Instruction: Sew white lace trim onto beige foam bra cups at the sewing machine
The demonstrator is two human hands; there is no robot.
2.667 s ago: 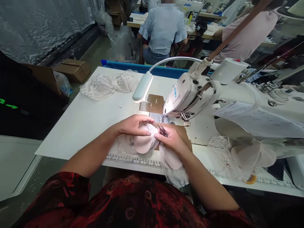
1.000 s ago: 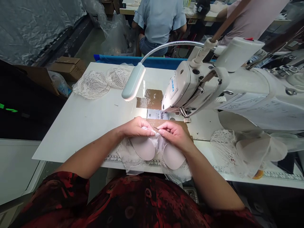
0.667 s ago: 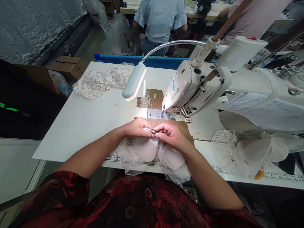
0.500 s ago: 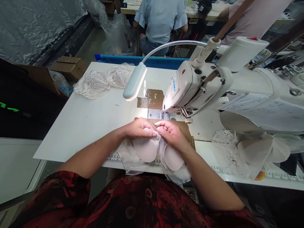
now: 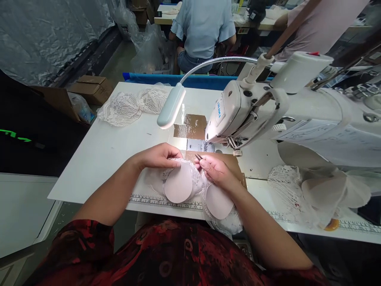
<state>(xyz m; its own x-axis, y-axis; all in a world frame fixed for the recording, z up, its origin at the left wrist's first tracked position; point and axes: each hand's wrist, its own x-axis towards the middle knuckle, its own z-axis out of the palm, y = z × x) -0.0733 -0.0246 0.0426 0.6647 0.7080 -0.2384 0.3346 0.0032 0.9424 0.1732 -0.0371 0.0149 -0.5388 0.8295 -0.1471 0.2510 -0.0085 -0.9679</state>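
A white lace bra [image 5: 195,178] with two pale pink cup pads lies across the front edge of the sewing table. My left hand [image 5: 162,155] is closed on the upper lace edge of the left cup, whose pad [image 5: 178,184] faces up. In my right hand [image 5: 216,169] is a pair of small thread snips [image 5: 199,157], their two pointed tips showing past the fingers and turned up and left. The same hand rests over the top of the right cup [image 5: 219,200], partly covering it. Most of the snips is hidden in the palm.
Just beyond my hands stands a white sewing machine [image 5: 230,105] with a lamp [image 5: 172,106] on a bent neck. Another lace bra [image 5: 120,109] lies at the back left; more lace cups [image 5: 323,186] are piled right. Printed measuring tape [image 5: 166,202] runs along the front edge. A person [image 5: 204,31] sits beyond.
My left hand has moved left along the lace, away from my right hand, spreading the left cup flatter. The snips' tips now show more clearly. The view has shifted slightly.
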